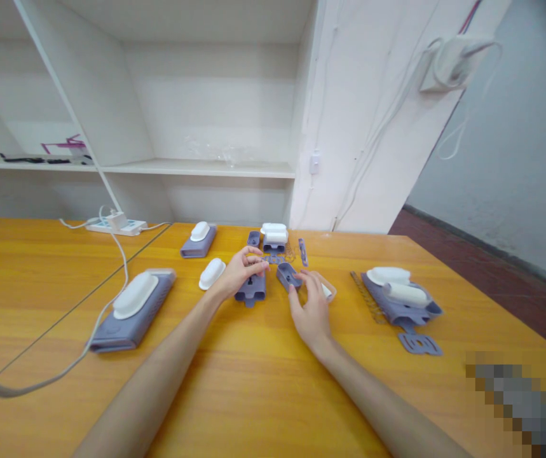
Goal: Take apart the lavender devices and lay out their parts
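My left hand (239, 272) hovers over a purple plastic housing (252, 294) on the wooden table (253, 381), its thumb and fingertips pinched together on something too small to make out. My right hand (311, 310) rests on the table with its fingers on a small purple tray-shaped part (288, 275). A white capsule-shaped piece (326, 291) lies partly under that hand. A white oval cap (212, 273) sits just left of my left hand.
A large purple device with a white top (134, 308) and a grey cable lies at the left. More purple and white parts (399, 296) sit at the right, others (273, 236) at the back. A power strip (116, 224) lies near the white shelves.
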